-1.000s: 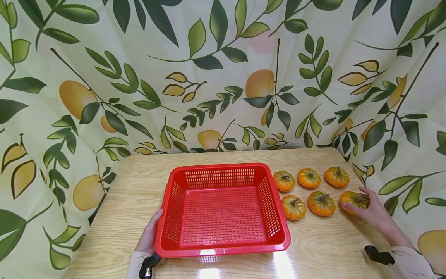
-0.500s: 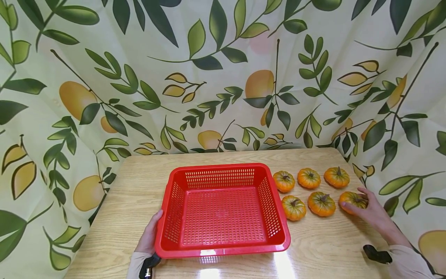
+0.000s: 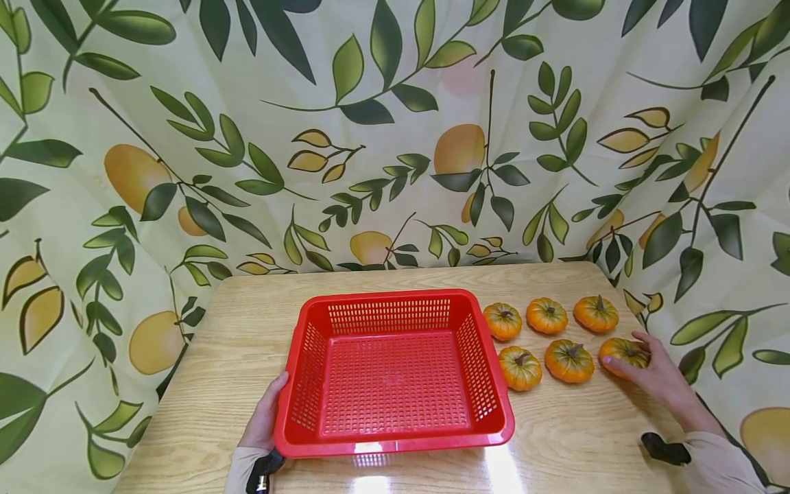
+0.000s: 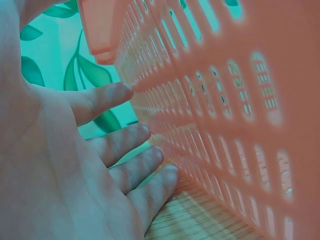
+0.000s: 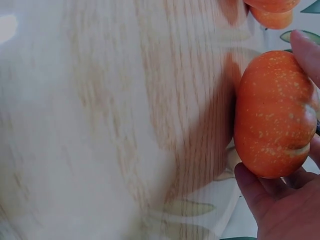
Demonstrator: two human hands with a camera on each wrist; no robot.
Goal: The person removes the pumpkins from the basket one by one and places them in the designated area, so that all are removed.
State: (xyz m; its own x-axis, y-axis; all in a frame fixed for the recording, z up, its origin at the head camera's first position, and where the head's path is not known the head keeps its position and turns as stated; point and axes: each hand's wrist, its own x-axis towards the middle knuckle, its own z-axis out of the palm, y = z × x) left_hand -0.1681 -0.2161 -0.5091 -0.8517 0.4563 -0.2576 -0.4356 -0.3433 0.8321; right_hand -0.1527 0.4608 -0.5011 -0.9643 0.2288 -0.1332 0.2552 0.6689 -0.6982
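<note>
A red perforated basket (image 3: pixel 395 442) sits on the wooden table (image 3: pixel 247 329), with nothing inside. My left hand (image 3: pixel 264 418) rests flat against its near-left wall, fingers (image 4: pixel 120 145) straight on the mesh (image 4: pixel 220 100). Several small orange pumpkins lie right of the basket in two rows. My right hand (image 3: pixel 654 374) holds the near-right pumpkin (image 3: pixel 622 351) between thumb and fingers; in the right wrist view that pumpkin (image 5: pixel 275 115) sits on the table inside the curled fingers. The neighbouring pumpkin (image 3: pixel 569 361) lies just to its left.
A leaf-and-lemon patterned cloth (image 3: pixel 395 137) hangs behind and on both sides of the table. Three pumpkins form the far row, among them one next to the basket (image 3: pixel 503 321) and one at the right (image 3: pixel 596 313). The table's right edge runs just past my right hand.
Almost nothing moved. My right hand and wrist crept slightly left at the pumpkin; the left hand and basket stayed still.
</note>
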